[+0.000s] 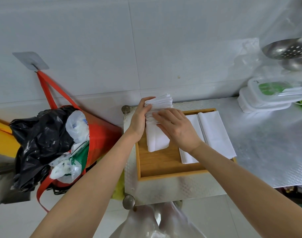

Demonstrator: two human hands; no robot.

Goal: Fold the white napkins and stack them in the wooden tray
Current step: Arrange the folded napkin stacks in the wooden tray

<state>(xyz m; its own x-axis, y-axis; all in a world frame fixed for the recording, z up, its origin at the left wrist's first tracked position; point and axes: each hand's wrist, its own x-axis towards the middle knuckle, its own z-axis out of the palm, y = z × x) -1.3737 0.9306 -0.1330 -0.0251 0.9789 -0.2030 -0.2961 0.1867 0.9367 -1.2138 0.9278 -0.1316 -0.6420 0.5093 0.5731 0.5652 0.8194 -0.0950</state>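
Lighting: bright, even, diffuse; shadows soft and faint. Glare: sheen on metal table (266,148), right of frame. Distortion: wide-angle bending at edges. Sharpness: slightly soft throughout, corners blurred.

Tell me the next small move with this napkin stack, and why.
Probably lower the folded stack flat onto the tray: the left hand grips its fanned far end, the right hand presses on top, and bare wood lies beside the unfolded napkins.

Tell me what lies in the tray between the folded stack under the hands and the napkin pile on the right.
In the head view, only bare wooden tray floor separates the folded stack from the right napkin pile.
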